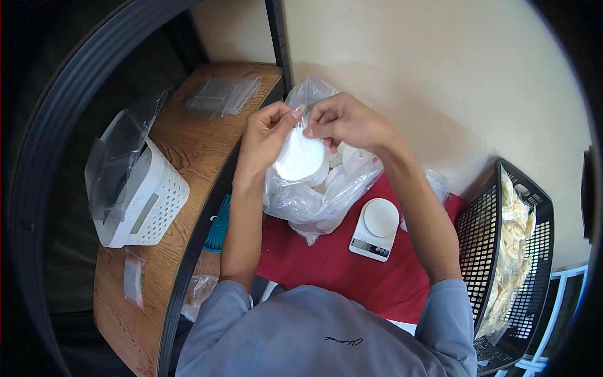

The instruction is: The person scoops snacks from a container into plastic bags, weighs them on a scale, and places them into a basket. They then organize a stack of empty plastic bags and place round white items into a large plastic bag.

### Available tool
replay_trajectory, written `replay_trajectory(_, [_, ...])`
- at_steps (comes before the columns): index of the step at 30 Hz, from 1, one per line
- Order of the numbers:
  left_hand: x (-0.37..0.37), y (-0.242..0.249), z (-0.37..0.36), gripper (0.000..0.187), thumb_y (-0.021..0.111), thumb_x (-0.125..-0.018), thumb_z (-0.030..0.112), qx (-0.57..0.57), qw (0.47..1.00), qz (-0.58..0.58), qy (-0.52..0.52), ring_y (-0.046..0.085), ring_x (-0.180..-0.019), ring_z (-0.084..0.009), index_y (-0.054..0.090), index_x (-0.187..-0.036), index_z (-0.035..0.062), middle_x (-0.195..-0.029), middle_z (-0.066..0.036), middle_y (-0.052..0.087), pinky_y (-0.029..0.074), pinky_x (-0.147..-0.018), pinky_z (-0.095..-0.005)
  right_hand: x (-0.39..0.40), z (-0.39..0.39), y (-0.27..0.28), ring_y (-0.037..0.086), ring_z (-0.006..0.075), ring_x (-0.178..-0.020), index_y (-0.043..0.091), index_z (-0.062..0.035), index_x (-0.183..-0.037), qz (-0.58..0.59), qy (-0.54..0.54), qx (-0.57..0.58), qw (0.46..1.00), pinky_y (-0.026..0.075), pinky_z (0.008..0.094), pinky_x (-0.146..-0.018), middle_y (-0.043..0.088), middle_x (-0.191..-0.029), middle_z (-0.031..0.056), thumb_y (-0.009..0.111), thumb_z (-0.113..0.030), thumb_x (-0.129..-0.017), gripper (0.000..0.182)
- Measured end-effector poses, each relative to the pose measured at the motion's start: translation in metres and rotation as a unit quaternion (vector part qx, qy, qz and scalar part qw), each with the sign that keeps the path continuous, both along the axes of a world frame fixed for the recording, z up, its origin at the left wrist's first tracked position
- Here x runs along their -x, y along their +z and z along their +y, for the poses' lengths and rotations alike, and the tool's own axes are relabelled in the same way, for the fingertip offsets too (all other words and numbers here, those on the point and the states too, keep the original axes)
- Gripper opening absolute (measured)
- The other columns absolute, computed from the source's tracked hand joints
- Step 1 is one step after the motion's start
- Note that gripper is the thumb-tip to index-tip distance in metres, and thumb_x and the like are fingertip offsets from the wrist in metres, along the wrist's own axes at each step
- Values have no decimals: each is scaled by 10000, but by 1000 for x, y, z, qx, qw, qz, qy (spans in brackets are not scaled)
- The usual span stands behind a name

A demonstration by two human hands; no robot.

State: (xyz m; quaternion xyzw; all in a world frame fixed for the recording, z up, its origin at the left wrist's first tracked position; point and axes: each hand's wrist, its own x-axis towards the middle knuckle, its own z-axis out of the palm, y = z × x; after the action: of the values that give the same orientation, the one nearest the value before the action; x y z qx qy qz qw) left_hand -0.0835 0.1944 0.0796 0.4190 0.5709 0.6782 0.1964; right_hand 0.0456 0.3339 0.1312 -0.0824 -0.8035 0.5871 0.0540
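Both my hands are raised over a large clear plastic sack (333, 210) that stands on a red cloth. Between them hangs a small clear plastic bag (300, 154) with something bright white and rounded in it; glare hides the detail. My left hand (269, 135) pinches its upper edge between thumb and fingers. At the same top edge, my right hand (348, 120) is closed in a pinch from the right. Pale round pieces show inside the large sack, directly beneath the hands.
A white digital scale (377, 229) lies on the red cloth (301, 257). To the right stands a black basket (480, 251) of cream-coloured bundles. On the wooden shelf (207, 147) at left are a white perforated basket (160, 201) and flat clear bags (223, 96).
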Motion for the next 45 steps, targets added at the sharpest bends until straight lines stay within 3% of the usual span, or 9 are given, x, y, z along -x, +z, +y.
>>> replay_trajectory(4, [-3, 4, 0, 168, 640, -927, 112, -5, 998, 26, 61, 502, -660, -26, 645, -807, -5, -711, 27, 601, 393, -583, -198, -3, -3, 3, 598, 108, -577, 673, 47, -841, 36, -64, 1, 997, 473, 249, -468, 635, -656, 72, 716, -80, -819, 136])
replay_trajectory(8, [-10, 10, 0, 158, 648, -922, 108, -44, 989, 16, 137, 512, -661, -30, 659, -828, -19, -710, 23, 612, 401, -582, -204, -6, 2, 5, 599, 113, -574, 679, 59, -865, 18, -20, -13, 1000, 475, 252, -474, 639, -655, 85, 713, -70, -809, 144])
replay_trajectory(14, [3, 20, -14, 138, 679, -900, 116, 43, 997, 58, 27, 497, -650, -34, 691, -880, -19, -719, 20, 619, 395, -580, -212, -6, 0, 17, 590, 113, -560, 681, 42, -841, 111, -94, -134, 980, 467, 271, -520, 663, -654, 89, 727, -47, -767, 125])
replay_trajectory(18, [14, 34, -20, 136, 684, -895, 127, 83, 990, 112, 21, 502, -683, -44, 712, -871, -4, -747, 26, 622, 385, -613, -208, -8, -7, 26, 601, 126, -571, 685, 31, -812, 142, -109, -181, 967, 476, 278, -552, 674, -661, 91, 726, -47, -772, 96])
replay_trajectory(23, [5, 45, -8, 141, 674, -904, 133, -42, 994, 38, 98, 498, -676, -47, 720, -905, 0, -779, 5, 638, 385, -617, -207, -4, -11, 32, 616, 144, -590, 693, 29, -814, 221, -124, -172, 952, 497, 283, -582, 674, -660, 99, 732, -81, -786, 121])
replay_trajectory(29, [9, 40, -3, 147, 624, -946, 141, -107, 989, -36, 98, 515, -698, -47, 680, -932, 6, -812, 2, 634, 395, -636, -202, -14, -21, 38, 652, 157, -685, 690, -9, -988, 250, -123, -217, 935, 519, 299, -620, 678, -758, 91, 768, -136, -775, 261])
replay_trajectory(34, [6, 33, 2, 193, 644, -944, 204, -172, 968, -138, 115, 457, -625, -29, 677, -870, 28, -707, 35, 581, 358, -575, -196, -23, -31, 25, 664, 161, -731, 642, -43, -1133, 255, -151, -139, 945, 538, 287, -646, 682, -828, 105, 736, -19, -777, 368])
replay_trajectory(38, [1, 29, 3, 201, 639, -948, 208, -156, 968, -150, 127, 445, -623, -30, 670, -873, 25, -698, 44, 550, 351, -568, -200, -22, -30, 18, 667, 164, -717, 632, -21, -1136, 294, -170, -133, 931, 543, 281, -639, 685, -805, 111, 707, 27, -788, 359])
replay_trajectory(45, [5, 28, -4, 196, 648, -943, 199, -112, 984, -87, 106, 442, -614, -32, 665, -867, 19, -688, 48, 543, 354, -568, -198, -32, -21, 29, 628, 129, -623, 677, 30, -1002, 212, -129, -151, 957, 520, 270, -579, 674, -720, 103, 678, 24, -815, 187])
